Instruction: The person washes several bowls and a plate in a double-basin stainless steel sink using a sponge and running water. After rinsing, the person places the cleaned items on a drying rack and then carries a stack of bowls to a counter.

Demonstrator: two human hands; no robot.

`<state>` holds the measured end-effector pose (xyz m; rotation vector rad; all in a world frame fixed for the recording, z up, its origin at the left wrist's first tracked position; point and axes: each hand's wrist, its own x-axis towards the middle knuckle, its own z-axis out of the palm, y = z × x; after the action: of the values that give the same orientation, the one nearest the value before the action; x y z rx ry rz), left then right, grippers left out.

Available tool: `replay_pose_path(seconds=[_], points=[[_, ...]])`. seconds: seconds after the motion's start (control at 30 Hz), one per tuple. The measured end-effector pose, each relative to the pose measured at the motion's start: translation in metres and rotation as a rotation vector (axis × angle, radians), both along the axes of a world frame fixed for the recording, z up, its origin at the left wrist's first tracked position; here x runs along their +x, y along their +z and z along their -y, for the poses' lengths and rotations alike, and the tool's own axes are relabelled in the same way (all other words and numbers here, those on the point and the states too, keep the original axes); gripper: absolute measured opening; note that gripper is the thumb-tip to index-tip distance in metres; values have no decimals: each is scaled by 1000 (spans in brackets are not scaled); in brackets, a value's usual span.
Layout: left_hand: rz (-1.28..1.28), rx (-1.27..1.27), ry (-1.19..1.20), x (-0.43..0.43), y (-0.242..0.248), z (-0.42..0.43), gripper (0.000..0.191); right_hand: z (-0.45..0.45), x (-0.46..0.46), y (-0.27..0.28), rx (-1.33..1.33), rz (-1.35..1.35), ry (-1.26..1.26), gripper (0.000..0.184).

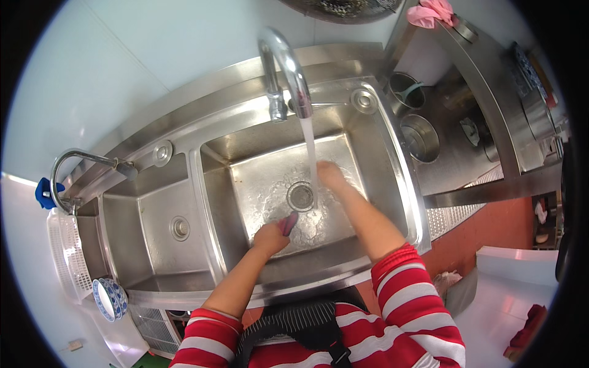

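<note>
Water runs from a chrome faucet (299,87) into the right basin of a stainless steel sink (257,170). Low in this basin, my left hand (270,238) grips a small dark red object (288,223), perhaps a cloth or pad, just below the drain strainer (301,196). My right hand (330,175) is beside the falling water, to the right of the stream; its fingers are partly hidden, and whether it holds anything cannot be told. Shallow water spreads around the drain.
A second faucet (87,155) arches over the left basins. Patterned bowls (110,299) and a white plastic basket (69,257) stand at the left. Metal pots (418,138) sit on a steel shelf at the right, where a pink cloth (430,14) hangs above.
</note>
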<state>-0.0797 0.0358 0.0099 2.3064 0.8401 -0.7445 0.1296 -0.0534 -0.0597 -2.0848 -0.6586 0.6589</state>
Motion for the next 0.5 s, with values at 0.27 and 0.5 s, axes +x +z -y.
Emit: replay_pose_path(seconds=[0.27, 0.5], points=[[311, -107, 380, -57, -40, -44, 45, -110, 53, 132, 124, -188, 403, 47], [470, -354, 485, -45, -9, -34, 42, -86, 29, 118, 330, -609, 237, 46]])
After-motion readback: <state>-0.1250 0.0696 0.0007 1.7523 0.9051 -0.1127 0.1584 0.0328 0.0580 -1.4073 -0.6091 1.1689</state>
